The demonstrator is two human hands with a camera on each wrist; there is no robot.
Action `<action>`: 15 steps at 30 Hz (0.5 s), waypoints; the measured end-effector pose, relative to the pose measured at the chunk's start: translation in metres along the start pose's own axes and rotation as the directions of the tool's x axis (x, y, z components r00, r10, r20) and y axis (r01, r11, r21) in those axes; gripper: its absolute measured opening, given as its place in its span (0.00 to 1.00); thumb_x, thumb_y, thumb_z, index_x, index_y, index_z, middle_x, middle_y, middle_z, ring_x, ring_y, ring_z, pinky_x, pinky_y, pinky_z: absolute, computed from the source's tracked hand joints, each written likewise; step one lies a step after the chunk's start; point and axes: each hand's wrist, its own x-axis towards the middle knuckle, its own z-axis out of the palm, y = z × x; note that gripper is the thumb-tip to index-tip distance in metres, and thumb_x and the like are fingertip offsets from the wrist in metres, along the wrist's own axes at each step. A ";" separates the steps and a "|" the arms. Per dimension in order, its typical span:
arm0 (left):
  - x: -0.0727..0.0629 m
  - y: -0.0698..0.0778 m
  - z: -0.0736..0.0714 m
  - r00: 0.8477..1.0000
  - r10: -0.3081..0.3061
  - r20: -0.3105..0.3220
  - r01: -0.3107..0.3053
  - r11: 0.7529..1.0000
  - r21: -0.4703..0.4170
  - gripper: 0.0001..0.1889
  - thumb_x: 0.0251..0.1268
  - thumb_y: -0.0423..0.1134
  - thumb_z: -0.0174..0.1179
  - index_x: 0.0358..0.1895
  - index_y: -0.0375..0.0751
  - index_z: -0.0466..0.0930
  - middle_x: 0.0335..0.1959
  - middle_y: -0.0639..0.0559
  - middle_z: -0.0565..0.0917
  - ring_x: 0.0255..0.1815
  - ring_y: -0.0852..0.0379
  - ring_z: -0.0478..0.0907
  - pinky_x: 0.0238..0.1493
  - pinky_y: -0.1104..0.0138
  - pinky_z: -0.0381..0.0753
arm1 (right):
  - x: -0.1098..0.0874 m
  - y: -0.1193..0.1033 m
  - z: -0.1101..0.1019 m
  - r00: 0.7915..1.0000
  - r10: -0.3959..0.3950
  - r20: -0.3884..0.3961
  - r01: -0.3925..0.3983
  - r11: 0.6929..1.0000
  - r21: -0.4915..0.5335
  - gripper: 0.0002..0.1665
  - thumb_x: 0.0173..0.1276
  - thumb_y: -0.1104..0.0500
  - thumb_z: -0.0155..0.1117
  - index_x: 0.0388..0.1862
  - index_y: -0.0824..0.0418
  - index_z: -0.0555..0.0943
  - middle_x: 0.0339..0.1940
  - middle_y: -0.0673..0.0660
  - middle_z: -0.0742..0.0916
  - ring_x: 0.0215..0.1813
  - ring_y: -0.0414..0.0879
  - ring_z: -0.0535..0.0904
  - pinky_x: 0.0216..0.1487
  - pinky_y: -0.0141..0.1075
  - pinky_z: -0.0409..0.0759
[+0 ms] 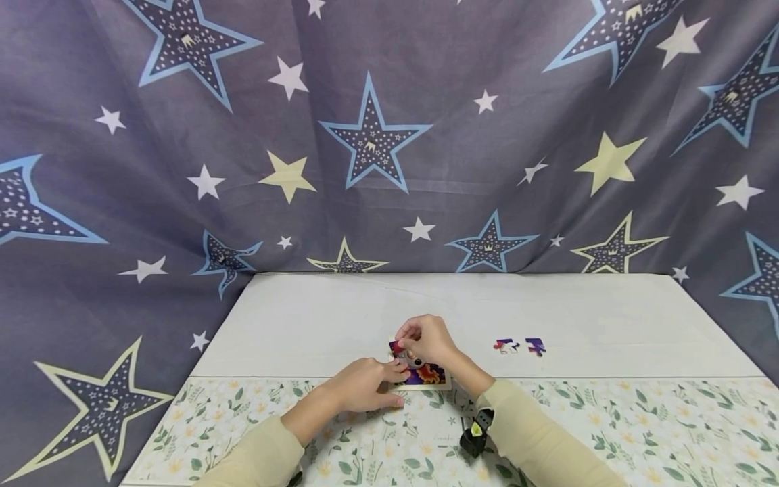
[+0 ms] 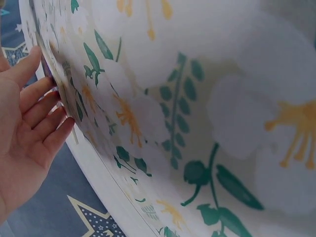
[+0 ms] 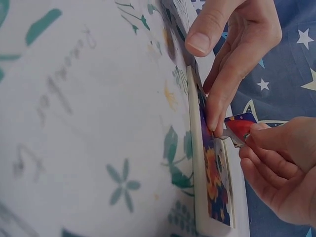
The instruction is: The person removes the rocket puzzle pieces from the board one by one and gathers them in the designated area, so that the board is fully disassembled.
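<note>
A small jigsaw puzzle in a pale-rimmed tray lies on the table, its picture purple, orange and red. My right hand pinches a puzzle piece with red and dark blue on it, between thumb and fingers. That piece stands tilted up at the tray's far left part, its lower edge close to the other pieces. Extended fingers of my left hand touch the puzzle from the left, right beside the pinched piece. In the left wrist view, the left hand shows its fingers fairly straight at the tray's edge.
Two loose puzzle pieces, one red, white and purple and one mostly purple, lie to the right on the white part of the table. A floral cloth covers the near part. A star-patterned curtain hangs behind.
</note>
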 end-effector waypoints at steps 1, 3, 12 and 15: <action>0.000 0.000 0.000 1.000 0.000 0.000 0.000 1.000 -0.001 0.26 0.65 0.50 0.61 0.61 0.40 0.77 0.65 0.47 0.75 0.67 0.55 0.73 0.65 0.59 0.76 | 0.000 0.000 0.000 1.000 0.000 0.001 0.000 1.000 0.003 0.03 0.59 0.66 0.70 0.26 0.63 0.86 0.24 0.55 0.89 0.24 0.37 0.80 0.26 0.23 0.76; 0.000 0.000 0.000 1.000 -0.002 0.001 0.002 1.000 0.000 0.26 0.65 0.51 0.61 0.61 0.40 0.77 0.65 0.47 0.75 0.67 0.55 0.73 0.65 0.59 0.76 | 0.000 -0.001 0.000 1.000 0.009 0.004 -0.009 1.000 0.012 0.04 0.60 0.65 0.70 0.27 0.63 0.87 0.24 0.56 0.89 0.24 0.37 0.80 0.25 0.23 0.76; 0.000 0.000 -0.001 1.000 -0.002 0.000 0.002 1.000 0.006 0.26 0.65 0.51 0.61 0.61 0.40 0.77 0.66 0.47 0.74 0.67 0.54 0.73 0.65 0.59 0.76 | 0.000 -0.002 0.000 1.000 0.012 -0.017 -0.011 1.000 0.019 0.03 0.57 0.64 0.72 0.28 0.64 0.88 0.24 0.55 0.90 0.22 0.37 0.82 0.23 0.24 0.77; -0.001 0.000 -0.001 1.000 0.004 -0.003 -0.004 1.000 0.006 0.26 0.64 0.50 0.61 0.61 0.40 0.77 0.66 0.47 0.74 0.67 0.54 0.73 0.64 0.59 0.76 | 0.000 -0.001 0.001 0.999 0.025 -0.031 -0.024 1.000 0.015 0.02 0.56 0.64 0.73 0.29 0.63 0.89 0.24 0.55 0.90 0.23 0.38 0.83 0.24 0.23 0.78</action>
